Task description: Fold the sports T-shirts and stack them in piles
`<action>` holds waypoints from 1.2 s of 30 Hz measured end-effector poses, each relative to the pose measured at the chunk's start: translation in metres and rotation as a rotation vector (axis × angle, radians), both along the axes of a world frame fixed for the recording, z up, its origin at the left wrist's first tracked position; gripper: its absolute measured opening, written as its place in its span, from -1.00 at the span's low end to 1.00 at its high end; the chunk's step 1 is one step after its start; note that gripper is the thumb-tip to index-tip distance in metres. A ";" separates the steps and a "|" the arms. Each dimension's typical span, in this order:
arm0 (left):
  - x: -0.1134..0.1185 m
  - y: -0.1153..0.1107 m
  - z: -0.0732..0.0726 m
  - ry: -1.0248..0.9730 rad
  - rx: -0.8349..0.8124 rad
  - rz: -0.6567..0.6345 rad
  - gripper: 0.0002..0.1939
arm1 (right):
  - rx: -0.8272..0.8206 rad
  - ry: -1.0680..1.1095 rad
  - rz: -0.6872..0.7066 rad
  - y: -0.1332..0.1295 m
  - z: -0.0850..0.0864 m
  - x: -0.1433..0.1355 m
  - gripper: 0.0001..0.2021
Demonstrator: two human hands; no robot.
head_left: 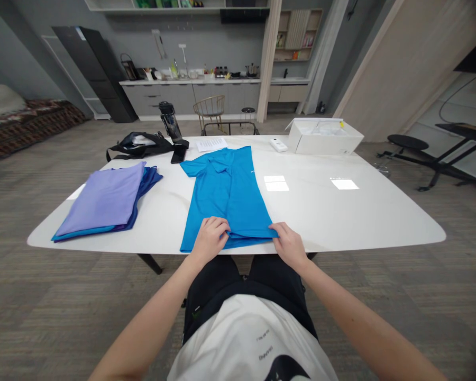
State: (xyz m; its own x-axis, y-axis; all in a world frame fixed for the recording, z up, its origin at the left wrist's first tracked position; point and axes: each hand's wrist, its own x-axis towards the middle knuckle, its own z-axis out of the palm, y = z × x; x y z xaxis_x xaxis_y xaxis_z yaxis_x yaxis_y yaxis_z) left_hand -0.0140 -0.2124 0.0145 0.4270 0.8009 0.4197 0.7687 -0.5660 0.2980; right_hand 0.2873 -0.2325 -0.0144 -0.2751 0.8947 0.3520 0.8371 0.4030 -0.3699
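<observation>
A bright blue T-shirt (228, 190) lies on the white table, its right side folded over toward the middle and one short sleeve sticking out at the far left. At the near hem, my left hand (212, 238) pinches the fabric close to the middle of the shirt. My right hand (289, 243) is closed on the hem's right corner. Between the two hands, the edge of the folded layer sits slightly above the layer under it. The fingertips of both hands are partly hidden by cloth.
On the left of the table (365, 211) is a stack of folded shirts (103, 198), lavender on top. Behind lie a black bag (140, 144), a dark bottle (170, 123), a phone (178, 154) and a paper sheet (211, 144). A white box (321, 138) and a small white device (278, 145) stand back right.
</observation>
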 end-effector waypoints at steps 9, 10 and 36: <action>-0.001 -0.012 -0.005 0.028 -0.061 -0.019 -0.80 | -0.006 -0.148 0.136 -0.005 -0.008 0.007 -0.68; -0.001 -0.011 -0.003 0.041 -0.061 -0.019 -0.80 | -0.011 -0.160 0.142 -0.006 -0.006 0.008 -0.69; 0.003 0.015 -0.003 0.089 -0.255 -0.107 -0.78 | -0.486 -0.136 0.273 0.054 0.043 0.008 -0.77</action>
State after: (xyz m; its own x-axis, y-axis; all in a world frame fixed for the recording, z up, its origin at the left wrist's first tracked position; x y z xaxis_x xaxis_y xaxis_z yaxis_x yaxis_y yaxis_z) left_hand -0.0114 -0.1977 0.0111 0.5409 0.8242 0.1677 0.7382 -0.5607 0.3750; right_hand 0.2957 -0.1788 0.0291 -0.5326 0.8351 -0.1373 0.7799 0.4213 -0.4628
